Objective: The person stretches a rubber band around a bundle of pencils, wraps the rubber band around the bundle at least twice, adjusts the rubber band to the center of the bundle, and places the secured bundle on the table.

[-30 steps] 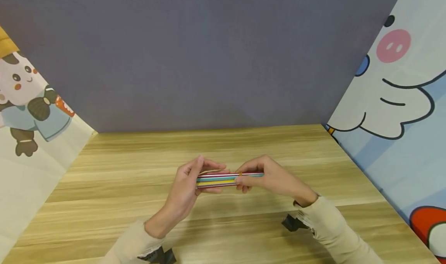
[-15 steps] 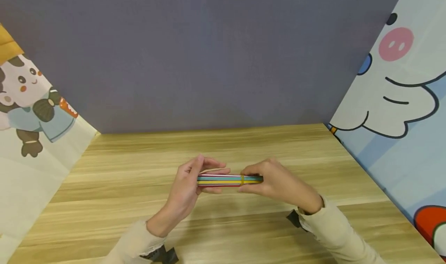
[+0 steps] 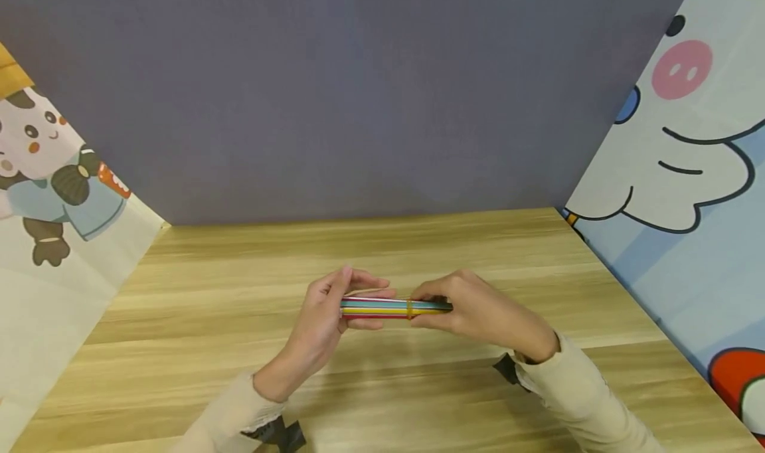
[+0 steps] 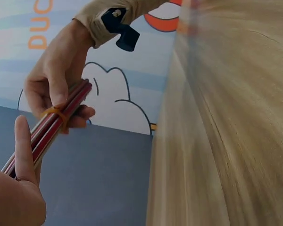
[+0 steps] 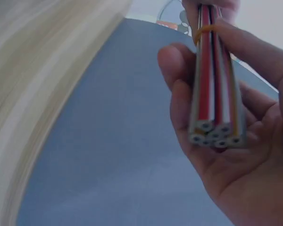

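A bundle of striped pencils (image 3: 376, 307) lies level between my hands, above the table. An orange-yellow rubber band (image 3: 410, 309) circles it, right of its middle. My left hand (image 3: 318, 317) holds the bundle's left end between thumb and fingers. At the other end, my right hand (image 3: 481, 312) grips the pencils, its thumb and fingers beside the band. The right wrist view shows the flat pencil ends (image 5: 214, 134), with dark cores, in front of the right palm. In the left wrist view, the band (image 4: 56, 115) sits close to the right fingertips.
A wood-grain table (image 3: 382, 400) lies beneath both hands. Behind it rises a grey panel (image 3: 358, 94). Cartoon-printed walls stand at the left (image 3: 78, 174) and right (image 3: 681, 194). Dark pieces (image 3: 281, 433) hang by the sleeve cuffs.
My right thumb has moved down off the pencils' near face, leaving the rubber band in plain sight. The band has since moved slightly left. My left hand has hardly moved.
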Demonstrator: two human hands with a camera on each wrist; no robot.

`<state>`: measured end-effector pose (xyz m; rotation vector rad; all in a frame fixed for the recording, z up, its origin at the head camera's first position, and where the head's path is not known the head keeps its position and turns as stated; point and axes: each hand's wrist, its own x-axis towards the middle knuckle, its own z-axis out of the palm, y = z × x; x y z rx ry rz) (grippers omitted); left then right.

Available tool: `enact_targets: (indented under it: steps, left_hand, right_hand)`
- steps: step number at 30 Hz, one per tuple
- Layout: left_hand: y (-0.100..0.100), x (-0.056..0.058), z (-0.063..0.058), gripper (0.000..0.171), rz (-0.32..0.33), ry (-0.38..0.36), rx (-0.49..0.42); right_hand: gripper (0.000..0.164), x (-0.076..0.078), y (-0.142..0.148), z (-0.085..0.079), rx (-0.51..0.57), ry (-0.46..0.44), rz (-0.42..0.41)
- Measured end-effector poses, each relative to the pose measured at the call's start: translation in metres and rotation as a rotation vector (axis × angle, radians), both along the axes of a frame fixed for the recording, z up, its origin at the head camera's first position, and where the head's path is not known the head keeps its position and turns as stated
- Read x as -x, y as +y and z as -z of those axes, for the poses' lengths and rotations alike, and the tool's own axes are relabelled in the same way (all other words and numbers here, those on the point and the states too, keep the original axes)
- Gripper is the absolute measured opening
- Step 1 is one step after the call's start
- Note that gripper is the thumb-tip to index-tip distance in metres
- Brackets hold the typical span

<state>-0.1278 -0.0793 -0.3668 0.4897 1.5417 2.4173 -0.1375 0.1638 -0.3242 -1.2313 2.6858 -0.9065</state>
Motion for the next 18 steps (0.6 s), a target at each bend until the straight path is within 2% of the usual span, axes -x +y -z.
enact_targets:
  steps: [3,7,13,15,18]
  left_hand:
    - [-0.001,0.001,-0.001,0.046,-0.011,-0.022,0.000]
    - [-0.002,0.000,0.001,0.046,-0.008,-0.032,0.001]
    - [-0.001,0.001,0.002,0.046,-0.011,-0.025,0.002]
    - [0.000,0.003,0.003,0.048,-0.018,-0.005,0.050]
    - [-0.002,0.007,0.005,0.052,-0.004,0.033,0.219]
  right_hand:
    - [0.016,-0.001,-0.002,0.000,-0.018,0.041,0.001]
    - [0.022,-0.001,-0.011,0.006,0.017,0.101,-0.029]
    - [0.029,0.000,-0.016,0.012,0.051,0.099,-0.025]
    - [0.029,0.000,-0.014,0.013,0.048,0.086,-0.010]
    - [0.028,0.001,-0.012,0.014,0.023,0.089,0.028]
